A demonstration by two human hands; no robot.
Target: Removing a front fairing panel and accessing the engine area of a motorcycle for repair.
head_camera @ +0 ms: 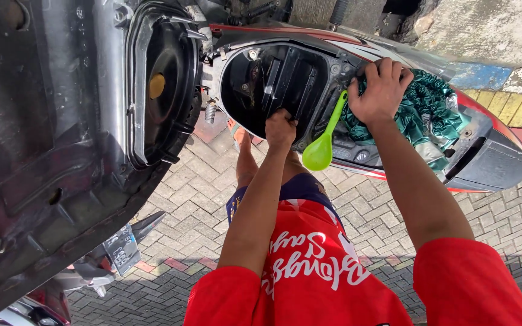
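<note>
A scooter stands with its seat raised, showing the black under-seat compartment (273,78). My left hand (280,128) is closed on the near rim of that compartment. My right hand (383,87) rests on the scooter's rear body, fingers curled over the top of a lime-green plastic scoop (319,151) and pressing a crumpled dark green cloth (433,111). The scoop hangs down from my hand with its bowl below the compartment edge. The red and black tail of the scooter (490,157) extends to the right.
The raised seat's dark underside (61,157) fills the left, beside a black housing with a yellow cap (157,86). Part of another motorbike (116,253) sits at lower left. Grey paving bricks (502,211) lie below, with a painted kerb (509,99) at upper right.
</note>
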